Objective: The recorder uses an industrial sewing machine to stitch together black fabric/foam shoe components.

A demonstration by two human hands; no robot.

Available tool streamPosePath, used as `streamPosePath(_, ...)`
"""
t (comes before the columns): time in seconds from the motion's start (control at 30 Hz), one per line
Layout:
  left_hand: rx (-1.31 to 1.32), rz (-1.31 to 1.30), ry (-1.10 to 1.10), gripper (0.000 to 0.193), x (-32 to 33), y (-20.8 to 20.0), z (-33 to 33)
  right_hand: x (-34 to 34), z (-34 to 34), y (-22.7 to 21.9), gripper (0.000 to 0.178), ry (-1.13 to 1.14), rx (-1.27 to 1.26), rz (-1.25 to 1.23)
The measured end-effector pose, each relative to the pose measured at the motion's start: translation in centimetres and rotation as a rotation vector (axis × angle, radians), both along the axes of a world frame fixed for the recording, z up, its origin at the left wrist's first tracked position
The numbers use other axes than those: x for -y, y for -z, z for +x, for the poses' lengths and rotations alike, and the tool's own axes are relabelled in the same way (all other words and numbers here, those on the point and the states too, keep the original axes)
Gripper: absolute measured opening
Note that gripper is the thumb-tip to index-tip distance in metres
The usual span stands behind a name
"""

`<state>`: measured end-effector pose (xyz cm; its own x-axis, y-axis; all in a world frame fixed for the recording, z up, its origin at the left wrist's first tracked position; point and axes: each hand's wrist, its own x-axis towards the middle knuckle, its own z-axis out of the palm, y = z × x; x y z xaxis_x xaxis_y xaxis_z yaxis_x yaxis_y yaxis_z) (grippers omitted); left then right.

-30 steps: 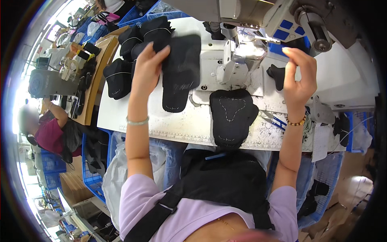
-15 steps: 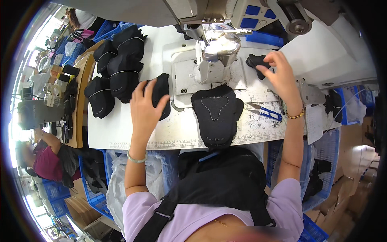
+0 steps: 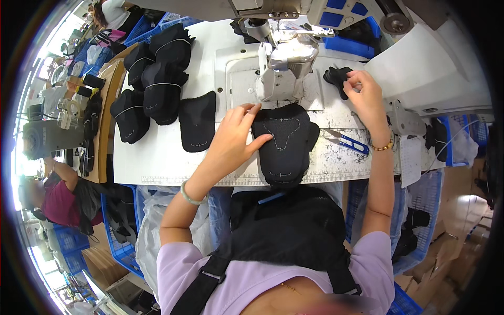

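Observation:
A stack of black fabric pieces [image 3: 286,149] with white chalk-like stitch marks lies at the table's front edge, below the sewing machine head [image 3: 281,68]. My left hand [image 3: 236,134] is at this stack's left edge, fingers stretched out and thumb apart. Farther left lies another marked black piece [image 3: 198,123], flat on the table. At the right, my right hand [image 3: 365,94] has thumb and fingertips pinched together at the edge of a small pile of black fabric pieces [image 3: 337,77]. Between that hand and the large stack lie blue-handled thread snips [image 3: 349,143].
Tied bundles of black pieces [image 3: 165,89] stand at the table's left. A ruler strip [image 3: 236,178] runs along the front edge. Blue crates [image 3: 123,231] flank my seat, and a blue tray [image 3: 349,46] sits behind the machine. Another person [image 3: 65,197] is at the far left.
My left hand has moved right, from the single black piece to the large stack. My right hand's fingers have closed at the small pile. The single piece now lies flat and uncovered.

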<state>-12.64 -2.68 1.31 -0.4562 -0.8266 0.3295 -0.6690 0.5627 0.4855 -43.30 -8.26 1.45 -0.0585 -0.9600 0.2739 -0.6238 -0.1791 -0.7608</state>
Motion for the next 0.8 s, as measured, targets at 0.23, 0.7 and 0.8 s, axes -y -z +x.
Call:
streamPosePath(0.23,0.047,0.049,-0.02,0.053,0.0,1.0,-0.2,-8.3,8.2,-1.4,0.021,-0.067,-0.355,-0.54)
streamPosePath(0.7,-0.488,0.56,0.063,0.018,0.2,0.3,-1.9,-10.3,12.3,3.0,0.016,-0.13,-0.351,-0.532)
streamPosePath(0.8,-1.405,0.984,0.066,0.016,-0.8,-2.3,-3.2,-9.3,12.1,1.5,0.012,-0.125,-0.344,-0.681)
